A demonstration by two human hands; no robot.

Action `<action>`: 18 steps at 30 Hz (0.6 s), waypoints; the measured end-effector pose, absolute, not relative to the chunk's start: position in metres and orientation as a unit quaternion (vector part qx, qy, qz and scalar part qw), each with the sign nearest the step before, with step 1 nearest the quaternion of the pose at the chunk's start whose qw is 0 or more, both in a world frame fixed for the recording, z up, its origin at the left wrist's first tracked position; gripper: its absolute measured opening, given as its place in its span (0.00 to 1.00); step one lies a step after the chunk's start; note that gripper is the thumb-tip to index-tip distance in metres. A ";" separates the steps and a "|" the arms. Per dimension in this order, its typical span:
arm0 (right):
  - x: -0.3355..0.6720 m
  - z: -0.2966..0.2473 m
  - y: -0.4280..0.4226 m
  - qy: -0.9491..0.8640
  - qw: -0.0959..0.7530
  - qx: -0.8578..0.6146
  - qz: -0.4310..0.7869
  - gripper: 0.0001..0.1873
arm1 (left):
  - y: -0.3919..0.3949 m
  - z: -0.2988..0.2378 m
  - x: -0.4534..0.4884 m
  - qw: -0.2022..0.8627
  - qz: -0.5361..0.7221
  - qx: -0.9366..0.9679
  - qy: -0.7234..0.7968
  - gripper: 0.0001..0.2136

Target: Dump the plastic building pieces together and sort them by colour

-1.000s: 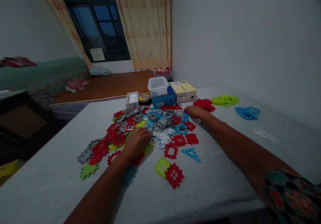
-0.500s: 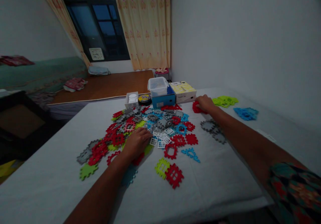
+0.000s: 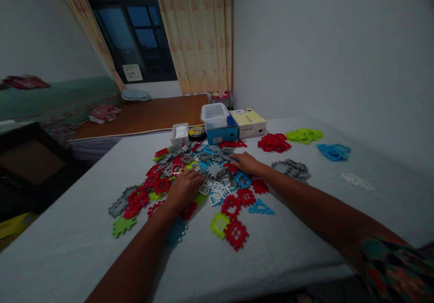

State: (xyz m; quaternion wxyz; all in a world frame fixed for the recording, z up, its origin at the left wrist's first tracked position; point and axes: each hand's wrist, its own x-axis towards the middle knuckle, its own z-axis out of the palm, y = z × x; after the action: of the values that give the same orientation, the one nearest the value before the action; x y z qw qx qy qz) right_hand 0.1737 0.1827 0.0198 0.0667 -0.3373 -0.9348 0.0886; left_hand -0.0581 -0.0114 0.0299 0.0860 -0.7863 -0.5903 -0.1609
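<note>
A mixed pile of flat plastic interlocking tiles in grey [image 3: 214,171], red [image 3: 162,185], blue and green lies across the middle of the cloth. My left hand [image 3: 186,187] rests on the pile's near side with its fingers curled down; whatever they hold is hidden. Just right of its fingertips sit several white window-frame tiles [image 3: 221,191]. My right hand [image 3: 248,163] reaches into the pile's right side, fingers stretched out over grey and red tiles, nothing seen in its grip. Nearer to me lie a green tile [image 3: 219,224] and a red window tile [image 3: 236,234].
Sorted heaps stand on the right: red [image 3: 274,143], green [image 3: 304,134], blue [image 3: 333,152], grey [image 3: 294,169] and white [image 3: 357,181]. Behind the pile are a clear plastic box [image 3: 214,115] on a blue box [image 3: 222,134], a yellow-topped box [image 3: 249,123] and a round black tin [image 3: 197,133].
My right hand has left the red heap and moved left to the pile, its fingers now extended. My left hand stays in nearly the same spot. White tiles beside it have shifted.
</note>
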 end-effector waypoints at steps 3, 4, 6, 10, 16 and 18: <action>0.164 0.022 0.170 -0.939 0.103 -0.309 0.110 0.21 | -0.012 0.033 -0.063 0.103 -0.152 -0.764 -0.619 0.10; 0.163 0.024 0.169 -0.937 0.125 -0.302 0.120 0.20 | -0.013 0.033 -0.065 0.106 -0.152 -0.757 -0.627 0.11; 0.166 0.031 0.171 -0.931 0.182 -0.287 0.133 0.17 | -0.013 0.033 -0.068 0.109 -0.155 -0.749 -0.634 0.11; 0.198 0.057 0.190 -0.901 0.281 -0.293 0.153 0.13 | -0.013 0.032 -0.069 0.102 -0.162 -0.755 -0.627 0.12; 0.309 0.093 0.226 -0.809 0.319 -0.423 0.254 0.19 | -0.010 0.028 -0.069 0.097 -0.169 -0.768 -0.611 0.12; 0.343 0.094 0.233 -0.802 0.272 -0.450 0.282 0.21 | -0.009 0.026 -0.070 0.096 -0.166 -0.771 -0.607 0.13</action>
State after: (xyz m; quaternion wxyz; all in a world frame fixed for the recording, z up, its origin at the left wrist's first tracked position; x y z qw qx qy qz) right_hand 0.3430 0.2334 0.0939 0.2718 -0.4501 -0.8024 0.2821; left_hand -0.0697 -0.0089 0.0263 0.0962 -0.7709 -0.6073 -0.1664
